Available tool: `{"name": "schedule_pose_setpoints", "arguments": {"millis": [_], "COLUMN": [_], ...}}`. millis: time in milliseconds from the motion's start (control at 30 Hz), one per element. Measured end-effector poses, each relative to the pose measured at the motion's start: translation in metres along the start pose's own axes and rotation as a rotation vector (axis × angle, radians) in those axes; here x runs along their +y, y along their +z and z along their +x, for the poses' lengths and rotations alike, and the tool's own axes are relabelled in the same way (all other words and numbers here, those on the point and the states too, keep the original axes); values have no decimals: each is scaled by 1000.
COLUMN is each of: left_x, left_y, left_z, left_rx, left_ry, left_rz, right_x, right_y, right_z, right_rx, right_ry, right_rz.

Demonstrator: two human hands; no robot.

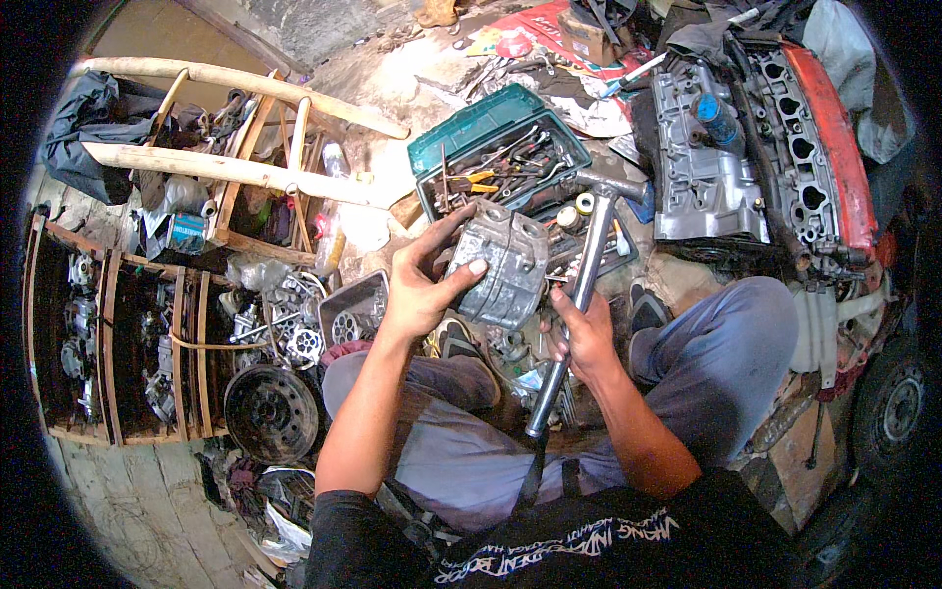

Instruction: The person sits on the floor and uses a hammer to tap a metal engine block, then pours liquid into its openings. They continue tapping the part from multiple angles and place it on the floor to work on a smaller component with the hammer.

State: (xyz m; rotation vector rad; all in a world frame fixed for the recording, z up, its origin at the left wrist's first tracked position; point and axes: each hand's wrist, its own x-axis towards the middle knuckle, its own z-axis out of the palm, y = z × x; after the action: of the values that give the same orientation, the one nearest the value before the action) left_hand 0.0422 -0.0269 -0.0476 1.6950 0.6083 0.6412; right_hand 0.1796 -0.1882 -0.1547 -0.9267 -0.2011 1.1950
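My left hand (424,280) is closed round the side of a grey cast-metal compressor body (502,267), thumb across its near face and fingers over its far edge. It is held up above my lap. My right hand (587,339) grips a hammer (592,257) by its steel handle. The hammer stands slanted just right of the compressor body, its head up and its handle end down toward my lap. A thin metal piece also shows by the right fingertips, too small to name. Beyond both hands lies an open green toolbox (491,123) full of pliers, wrenches and other tools.
A silver engine cover (702,167) and a cylinder head (800,147) lie at the right, with a blue can (714,118) on top. At the left stand wooden racks (108,344) of metal parts, a round steel wheel (272,412) and a metal tray (358,299). A tyre (888,412) is far right.
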Motion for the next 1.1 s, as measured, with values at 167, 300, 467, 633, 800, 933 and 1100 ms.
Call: {"name": "schedule_pose_setpoints", "arguments": {"millis": [167, 300, 467, 633, 800, 933, 1100], "left_x": [-3, -6, -8, 1, 5, 18, 6], "left_y": [-1, -2, -4, -2, 1, 11, 9], "left_z": [0, -1, -2, -3, -5, -1, 1], "left_rx": [-7, -19, -14, -36, 23, 103, 198], "left_ry": [36, 66, 110, 159, 104, -42, -252], "left_rz": [-19, -23, -14, 9, 48, 98, 66], "right_x": [4, -3, 0, 7, 7, 9, 2], "right_y": [0, 5, 3, -2, -1, -5, 10], "right_z": [-2, -8, -9, -8, -9, -7, -9], "right_rx": [35, 99, 125, 116, 97, 137, 214], "right_ry": [-74, -72, -118, -142, -88, -21, 67], "right_rz": [-75, -178, -246, -241, -264, -246, -202]}}
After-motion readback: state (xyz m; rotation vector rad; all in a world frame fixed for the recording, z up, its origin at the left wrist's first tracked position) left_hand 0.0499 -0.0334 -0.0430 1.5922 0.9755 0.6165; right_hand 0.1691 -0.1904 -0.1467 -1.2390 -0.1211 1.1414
